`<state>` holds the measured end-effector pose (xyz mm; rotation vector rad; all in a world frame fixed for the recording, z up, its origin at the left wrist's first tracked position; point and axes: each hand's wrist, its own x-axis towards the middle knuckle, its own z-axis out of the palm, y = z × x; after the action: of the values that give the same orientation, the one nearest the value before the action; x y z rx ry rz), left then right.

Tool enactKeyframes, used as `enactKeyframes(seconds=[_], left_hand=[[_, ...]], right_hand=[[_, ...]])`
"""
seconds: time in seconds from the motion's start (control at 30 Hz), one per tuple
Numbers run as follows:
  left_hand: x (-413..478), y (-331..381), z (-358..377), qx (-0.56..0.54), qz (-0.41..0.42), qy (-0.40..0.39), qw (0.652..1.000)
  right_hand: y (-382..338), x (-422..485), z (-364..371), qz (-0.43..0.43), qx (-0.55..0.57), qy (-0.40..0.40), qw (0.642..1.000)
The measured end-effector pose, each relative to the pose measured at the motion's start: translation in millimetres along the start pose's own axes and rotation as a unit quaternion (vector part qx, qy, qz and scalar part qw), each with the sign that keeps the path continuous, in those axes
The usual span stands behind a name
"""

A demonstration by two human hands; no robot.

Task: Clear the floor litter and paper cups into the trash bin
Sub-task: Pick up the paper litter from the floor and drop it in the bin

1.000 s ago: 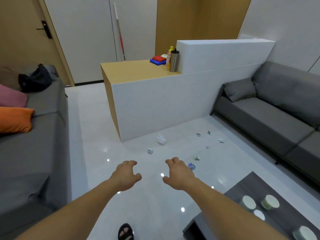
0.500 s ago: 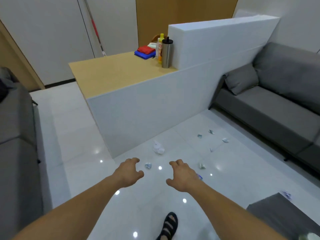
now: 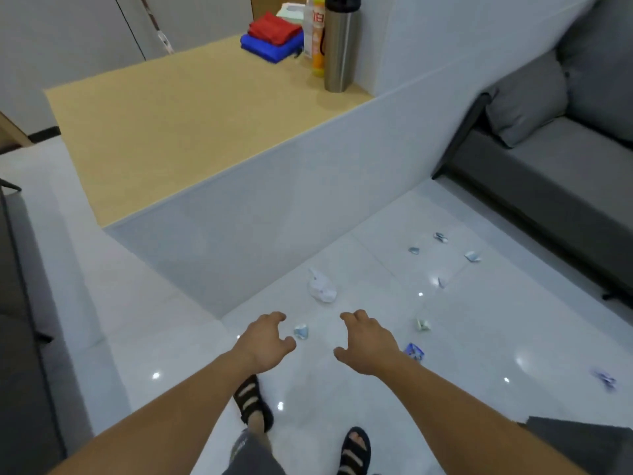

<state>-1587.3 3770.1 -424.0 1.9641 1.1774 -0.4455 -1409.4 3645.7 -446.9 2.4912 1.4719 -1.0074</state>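
Several bits of litter lie on the white tiled floor. A crumpled white paper (image 3: 321,286) sits near the base of the white counter (image 3: 260,214). A small bluish scrap (image 3: 301,331) lies between my hands, and a blue wrapper (image 3: 414,351) shows just right of my right wrist. More scraps (image 3: 424,324) (image 3: 472,256) (image 3: 605,378) are scattered to the right. My left hand (image 3: 265,341) and my right hand (image 3: 366,341) hover above the floor, fingers loosely curled, holding nothing. No paper cups or trash bin are in view.
The counter has a tan top (image 3: 171,125) with a steel tumbler (image 3: 339,42), a bottle and folded red and blue cloths (image 3: 272,39). A grey sofa (image 3: 548,159) lines the right, another sofa edge (image 3: 20,320) the left. My sandalled feet (image 3: 253,402) stand below.
I have walked forward toward the counter and litter, and the view has tilted down. The dark table with paper cups has dropped out of view. Both hands stay empty in front of me.
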Motion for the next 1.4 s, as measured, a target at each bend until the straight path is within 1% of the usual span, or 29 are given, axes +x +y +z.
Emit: enactKeyframes(seconds=[0.17,0.3,0.43,0.6,0.73,0.87,0.97,1.07,1.17,1.23,1.3,1.37,1.4], left_hand=[[125,-32,-10,0.017,0.009,-0.054,0.998],[244,-71,15,0.049,-0.004,-0.074,0.996],[365,-119,87,0.051,-0.014,-0.096,0.994],[494,-188,200,0.016,-0.034,-0.109,0.993],[556,-242,262,-0.008,-0.063,-0.093,0.994],[589,-276,290,-0.035,-0.085,-0.062,0.994],[592,-284,297,-0.067,-0.086,-0.072,0.991],[582,-276,295,-0.123,-0.077,-0.095,0.985],[571,-256,285,-0.209,-0.053,-0.124,0.969],[570,-240,275,-0.240,-0.030,-0.126,0.962],[575,-231,264,-0.234,-0.017,-0.100,0.967],[585,-232,255,-0.172,-0.014,-0.052,0.984],[591,-236,252,-0.134,-0.015,-0.029,0.991]], right_hand=[[-1,103,34,0.056,0.040,-0.013,0.998],[-1,212,98,0.091,0.092,-0.021,0.991],[15,323,199,0.091,0.128,-0.022,0.987],[58,433,337,0.105,0.119,-0.031,0.987],[79,499,417,0.093,0.124,-0.034,0.987],[80,541,468,0.057,0.104,-0.036,0.992],[77,548,481,0.048,0.103,-0.019,0.993],[75,537,467,0.039,0.172,0.023,0.984],[72,519,435,-0.013,0.237,0.086,0.968],[77,514,411,-0.048,0.250,0.124,0.959],[96,518,390,-0.082,0.194,0.155,0.965],[123,533,373,-0.099,0.102,0.201,0.969],[135,545,366,-0.094,0.059,0.226,0.968]])
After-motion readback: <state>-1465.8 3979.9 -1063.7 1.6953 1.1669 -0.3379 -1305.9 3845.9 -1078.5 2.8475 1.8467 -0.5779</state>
